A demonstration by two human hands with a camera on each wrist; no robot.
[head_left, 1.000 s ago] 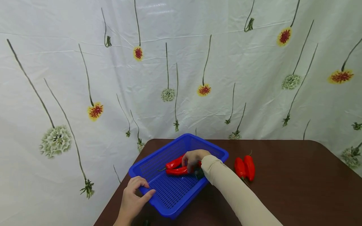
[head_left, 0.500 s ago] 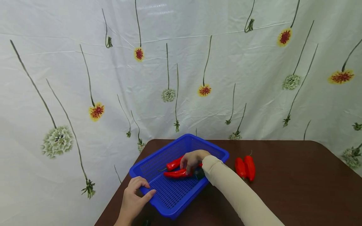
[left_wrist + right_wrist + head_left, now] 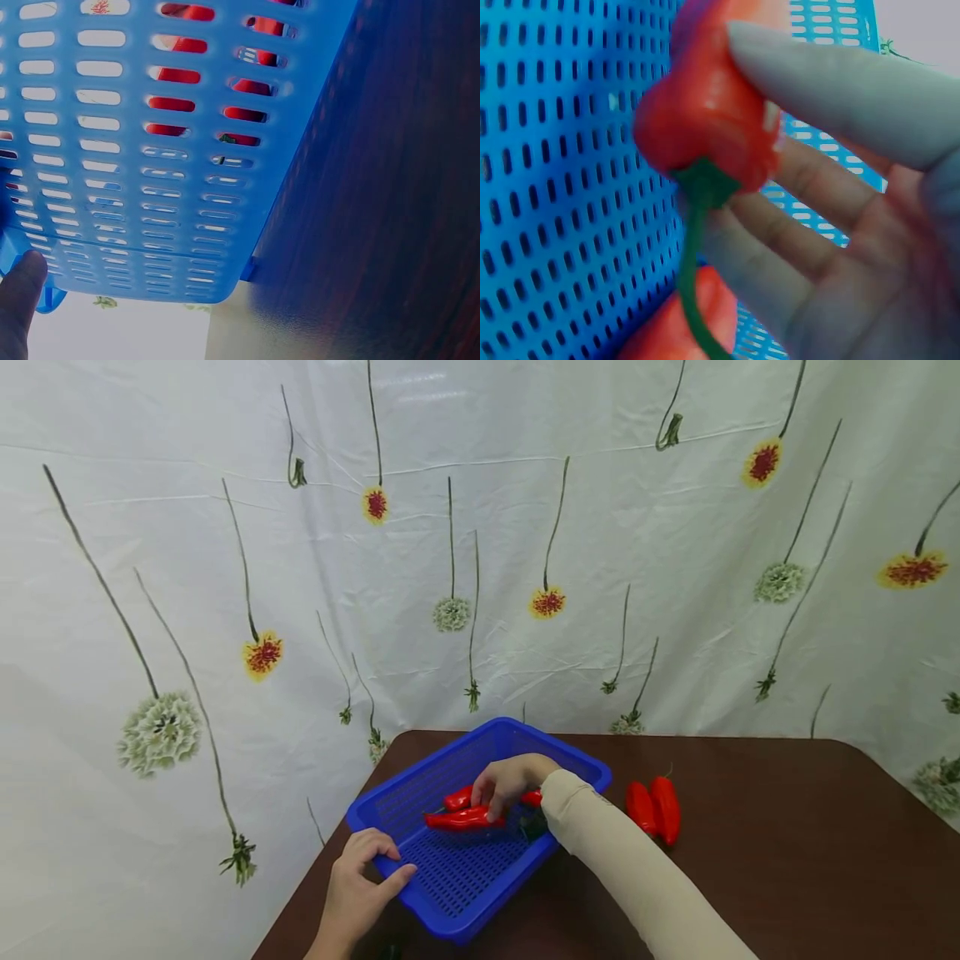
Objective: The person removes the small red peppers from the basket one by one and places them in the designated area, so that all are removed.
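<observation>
Left hand (image 3: pixel 360 883) clamps the blue basket (image 3: pixel 459 872) by its edge, lower centre; right hand (image 3: pixel 513 779) pinches a red chili pepper (image 3: pixel 457 820); tabletop (image 3: pixel 795 852) extends lower right.

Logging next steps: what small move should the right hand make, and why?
Probably settle the pinched red pepper and let go: the right hand has it inside the blue basket, the left hand holds its rim, two peppers lie outside.

A brown table (image 3: pixel 795 843) bears a basket (image 3: pixel 453 875) and two peppers (image 3: pixel 665 810).
</observation>
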